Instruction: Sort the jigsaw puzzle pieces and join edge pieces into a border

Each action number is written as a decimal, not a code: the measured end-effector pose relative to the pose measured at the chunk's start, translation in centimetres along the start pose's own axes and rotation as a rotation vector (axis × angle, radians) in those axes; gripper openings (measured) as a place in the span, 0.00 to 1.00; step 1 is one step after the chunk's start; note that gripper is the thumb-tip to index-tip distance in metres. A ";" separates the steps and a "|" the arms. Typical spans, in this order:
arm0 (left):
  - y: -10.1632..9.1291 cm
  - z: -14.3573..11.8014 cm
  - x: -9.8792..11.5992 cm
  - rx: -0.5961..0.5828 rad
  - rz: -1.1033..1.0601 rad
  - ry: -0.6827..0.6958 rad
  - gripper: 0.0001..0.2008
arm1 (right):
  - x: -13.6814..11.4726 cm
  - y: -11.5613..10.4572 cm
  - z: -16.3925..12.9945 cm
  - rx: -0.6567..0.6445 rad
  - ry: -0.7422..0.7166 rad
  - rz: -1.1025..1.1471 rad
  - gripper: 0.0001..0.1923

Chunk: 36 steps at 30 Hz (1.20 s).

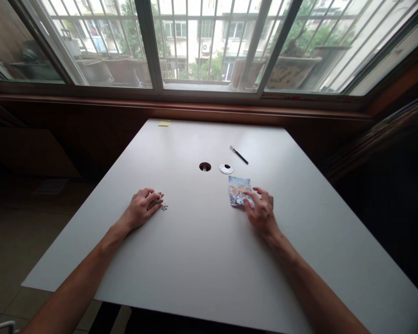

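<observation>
My left hand (142, 206) rests on the left part of the white table (188, 250), its fingers curled around a small heap of tiny brown and grey pieces (154, 202). A few loose grey bits lie just past the fingertips. What exactly the pieces are is too small to tell. On the right, my right hand (263, 211) has its fingers spread, with thumb and index finger over the edge of a small, colourful printed packet or card (237, 186). The packet lies on the tabletop, its lower right corner partly hidden by those fingers.
Beyond the packet lie a black pen (239, 155) and a round, white-rimmed cap (225, 169). Beside the cap, a round cable hole (205, 166) opens in the tabletop. A yellow sticky note (164, 123) sits at the far edge, below a barred window (209, 46).
</observation>
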<state>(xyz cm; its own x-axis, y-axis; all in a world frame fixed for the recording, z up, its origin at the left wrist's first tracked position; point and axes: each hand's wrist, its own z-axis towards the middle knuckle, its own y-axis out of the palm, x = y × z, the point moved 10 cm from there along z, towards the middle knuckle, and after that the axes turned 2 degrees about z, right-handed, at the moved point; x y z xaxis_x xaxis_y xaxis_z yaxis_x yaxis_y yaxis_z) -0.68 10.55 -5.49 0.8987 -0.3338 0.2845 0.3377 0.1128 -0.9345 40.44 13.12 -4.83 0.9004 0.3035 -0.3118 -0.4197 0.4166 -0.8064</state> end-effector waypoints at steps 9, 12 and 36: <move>-0.9 0.6 -1.6 0.011 -0.100 -0.088 0.18 | -1.4 1.3 -0.6 -0.153 -0.020 0.007 0.14; -1.4 0.9 -2.3 0.037 -0.103 -0.096 0.18 | -1.6 1.5 -0.7 -0.181 -0.018 -0.005 0.14; -2.5 1.0 -4.2 0.078 -0.224 -0.240 0.22 | -1.7 1.4 -0.6 -0.192 0.011 -0.003 0.12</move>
<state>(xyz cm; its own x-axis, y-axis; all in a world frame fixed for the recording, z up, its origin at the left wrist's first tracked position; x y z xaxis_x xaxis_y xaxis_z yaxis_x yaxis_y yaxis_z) -5.02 12.60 -4.15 0.8368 -0.1295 0.5320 0.5465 0.1358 -0.8264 38.41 12.69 -5.73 0.9033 0.2928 -0.3135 -0.3880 0.2464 -0.8881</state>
